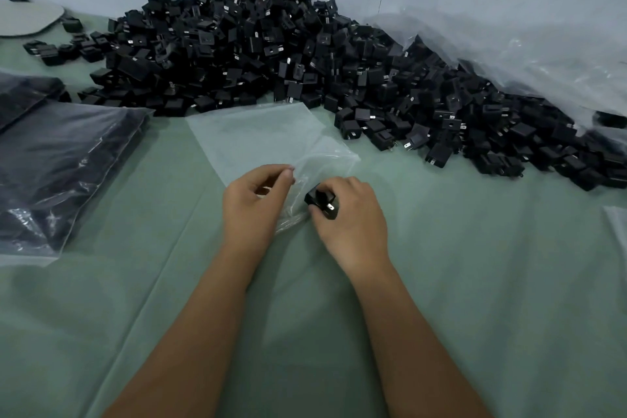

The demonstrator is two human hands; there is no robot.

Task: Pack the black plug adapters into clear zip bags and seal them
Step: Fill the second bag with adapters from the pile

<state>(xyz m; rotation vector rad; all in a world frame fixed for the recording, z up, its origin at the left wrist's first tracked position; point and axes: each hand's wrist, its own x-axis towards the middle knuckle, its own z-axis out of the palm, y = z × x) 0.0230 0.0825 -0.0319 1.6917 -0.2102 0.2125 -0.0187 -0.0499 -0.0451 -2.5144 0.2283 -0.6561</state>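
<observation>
From the head view, my left hand (255,200) pinched the near lip of the bag (271,142), thumb and forefinger together on the film, lifting the mouth open. My right hand (349,217) was curled round one adapter (322,202), its metal prongs pointing toward me, right at the bag's mouth and touching the plastic. The rest of the bag lay flat on the green desk (475,282), stretching toward 12 o'clock and seemingly empty. The pile (305,54) of loose adapters heaped from 11 to 2 o'clock, against the wall. Filled bags (61,163) sat at 9 o'clock.

I judged this the loading step, barely begun. Next I needed to slide the adapter past the lip, deep inside, keeping my left pinch steady so the opening didn't collapse.
</observation>
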